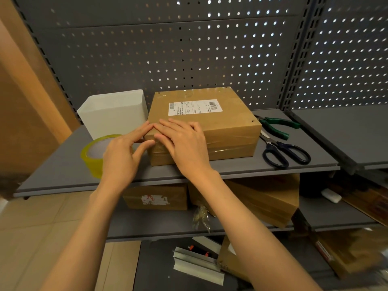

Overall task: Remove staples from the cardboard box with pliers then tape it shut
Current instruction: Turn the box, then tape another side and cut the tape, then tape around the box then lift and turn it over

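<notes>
While the brown cardboard box (201, 124) sits mid-shelf, left hand (123, 152) and right hand (182, 141) press flat-fingered on its near-left taped corner; light, stiff, glossy tape likely slippery—grip opposite sides.

Matt brown cardboard box (210, 127) banded with glossy clear tape; beside it, green plastic-handled metal pliers (277, 126) on a matt grey shelf (63, 171).

Dim warm light, blurred, distorted edges
</notes>
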